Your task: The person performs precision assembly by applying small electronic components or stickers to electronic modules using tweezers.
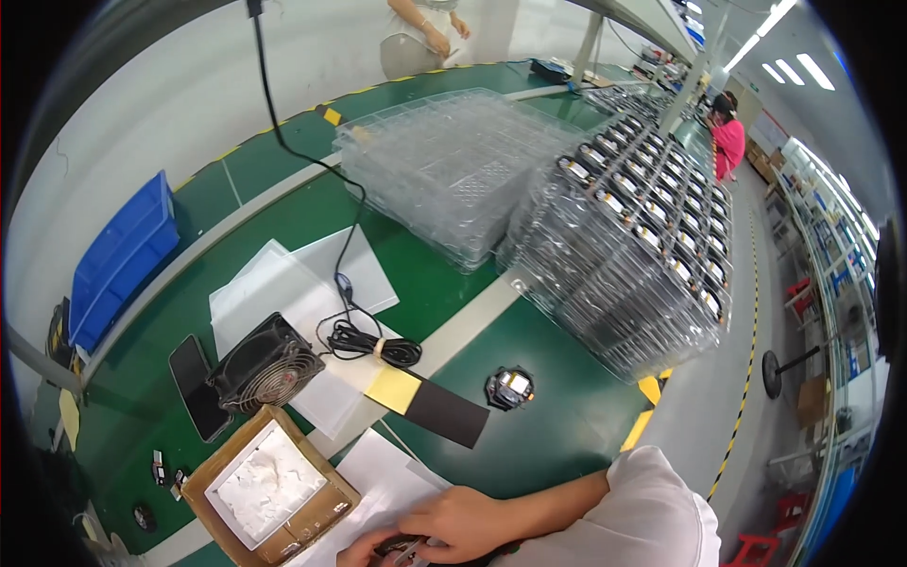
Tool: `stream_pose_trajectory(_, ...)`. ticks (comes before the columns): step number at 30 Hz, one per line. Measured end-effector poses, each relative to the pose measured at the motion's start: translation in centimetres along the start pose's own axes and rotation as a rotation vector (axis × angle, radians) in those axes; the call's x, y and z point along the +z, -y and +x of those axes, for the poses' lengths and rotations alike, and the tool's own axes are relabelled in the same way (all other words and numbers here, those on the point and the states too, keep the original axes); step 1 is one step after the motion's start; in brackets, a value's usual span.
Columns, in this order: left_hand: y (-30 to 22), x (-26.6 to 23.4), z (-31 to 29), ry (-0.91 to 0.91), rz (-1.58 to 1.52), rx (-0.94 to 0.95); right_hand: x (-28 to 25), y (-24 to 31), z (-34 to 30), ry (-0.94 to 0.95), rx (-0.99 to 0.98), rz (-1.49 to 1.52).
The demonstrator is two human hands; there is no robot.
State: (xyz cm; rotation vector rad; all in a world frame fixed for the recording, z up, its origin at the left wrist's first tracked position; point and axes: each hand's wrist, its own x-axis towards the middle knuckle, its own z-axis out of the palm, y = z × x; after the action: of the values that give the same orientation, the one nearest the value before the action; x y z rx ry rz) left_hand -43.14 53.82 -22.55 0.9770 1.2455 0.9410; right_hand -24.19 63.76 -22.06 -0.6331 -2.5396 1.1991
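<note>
Nearest, at the lower edge: left hand (357, 552) and right hand (461, 524), brought together and closed on a small dark part (397, 546), which is partly covered by fingers and cut by the frame. White paper (373, 475) is laid just beyond them. To the left, a cardboard box (337, 504) is set, filled with crumbled white material; beyond it, a black phone (196, 386) and a black fan (269, 364) are placed side by side. Right of centre, a round dark device (510, 388) is set, with green bench (567, 435) left open around it toward the right edge, which is marked by yellow-black tape (642, 416). Farther, a coiled cable (354, 342) is laid at centre-left. At far right, loaded trays (614, 283) are stacked close to the bench edge; beside them, on the left, transparent trays (453, 161) are piled. At far left, a blue bin (123, 260) is stood near the wall.
</note>
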Motion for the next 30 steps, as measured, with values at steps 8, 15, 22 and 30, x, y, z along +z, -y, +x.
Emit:
stream_pose_trajectory(8,0.5,-0.6,0.4,0.109,0.180,0.077,0.1,-0.5,0.3,0.047,0.094,-0.017)
stream_pose_trajectory(15,-0.5,-0.7,0.4,0.129,0.244,0.149,-0.1,-0.9,0.3,0.044,0.024,0.037)
stream_pose_trajectory(22,0.6,-0.7,0.4,0.117,0.179,0.091,0.2,-0.6,0.2,0.065,0.084,0.009)
stream_pose_trajectory(30,1.2,-0.9,0.2,0.100,0.027,0.090,0.6,-0.5,0.5,0.014,0.088,0.041)
